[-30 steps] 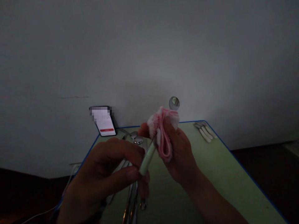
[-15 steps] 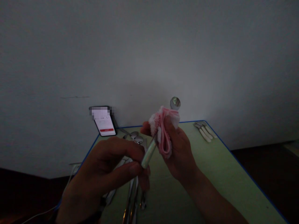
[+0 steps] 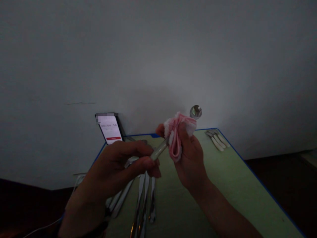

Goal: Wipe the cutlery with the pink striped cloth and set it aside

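A spoon point(image 3: 160, 149) with a pale handle is held up over the table, its round metal bowl pointing away to the upper right. My left hand point(image 3: 123, 168) pinches the handle end between thumb and fingers. Around the spoon's shaft, my right hand point(image 3: 190, 152) is closed with a folded pink and white fluffy cloth point(image 3: 175, 138). The cloth hides the middle of the spoon. Below and behind my left hand lie several pieces of metal cutlery point(image 3: 146, 195), partly covered by it.
A lit phone point(image 3: 111, 129) leans against the grey wall point(image 3: 158, 59) at the back left. Several pale-handled forks point(image 3: 218, 140) lie at the back right of the green table point(image 3: 223, 175), which has a blue edge. A white cable point(image 3: 43, 227) runs at the lower left.
The spoon's bowl has swung right and slightly down, and its handle lies flatter. My left hand has risen a little; my right hand and the cloth have shifted slightly right.
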Motion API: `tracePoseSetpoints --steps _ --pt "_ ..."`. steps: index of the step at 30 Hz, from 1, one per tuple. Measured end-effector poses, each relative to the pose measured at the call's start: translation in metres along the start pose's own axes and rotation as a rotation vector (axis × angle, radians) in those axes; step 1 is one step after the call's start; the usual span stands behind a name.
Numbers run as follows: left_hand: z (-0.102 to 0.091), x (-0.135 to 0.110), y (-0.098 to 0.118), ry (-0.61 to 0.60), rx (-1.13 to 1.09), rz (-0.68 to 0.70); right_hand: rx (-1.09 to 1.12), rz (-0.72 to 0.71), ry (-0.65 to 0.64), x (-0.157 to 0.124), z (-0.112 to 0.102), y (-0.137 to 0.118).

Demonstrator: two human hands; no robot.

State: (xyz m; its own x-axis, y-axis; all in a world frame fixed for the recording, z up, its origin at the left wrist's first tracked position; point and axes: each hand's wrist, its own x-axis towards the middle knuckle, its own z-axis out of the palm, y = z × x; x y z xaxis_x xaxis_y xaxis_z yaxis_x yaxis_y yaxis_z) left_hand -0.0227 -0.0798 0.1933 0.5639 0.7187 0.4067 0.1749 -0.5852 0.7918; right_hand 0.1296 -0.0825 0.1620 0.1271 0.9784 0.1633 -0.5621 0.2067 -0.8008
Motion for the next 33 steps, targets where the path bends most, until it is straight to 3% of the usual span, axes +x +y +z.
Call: tracePoseSetpoints --steps 6,12,25,28,33 --pt "0.002 0.008 -0.017 0.06 0.293 -0.039 -0.045 0.062 0.021 -0.004 0.004 0.016" --pt "0.003 0.013 -0.027 0.058 0.403 -0.133 -0.055 0.026 0.028 0.0 0.002 0.034" --pt "0.007 0.018 -0.038 0.119 0.586 -0.305 0.057 0.071 0.02 0.005 0.002 0.031" --pt "0.006 0.017 -0.046 0.111 0.546 -0.335 0.126 0.09 0.01 0.008 -0.001 0.043" --pt "0.005 0.016 -0.063 -0.003 0.38 -0.282 0.092 0.083 0.027 0.016 -0.012 0.067"
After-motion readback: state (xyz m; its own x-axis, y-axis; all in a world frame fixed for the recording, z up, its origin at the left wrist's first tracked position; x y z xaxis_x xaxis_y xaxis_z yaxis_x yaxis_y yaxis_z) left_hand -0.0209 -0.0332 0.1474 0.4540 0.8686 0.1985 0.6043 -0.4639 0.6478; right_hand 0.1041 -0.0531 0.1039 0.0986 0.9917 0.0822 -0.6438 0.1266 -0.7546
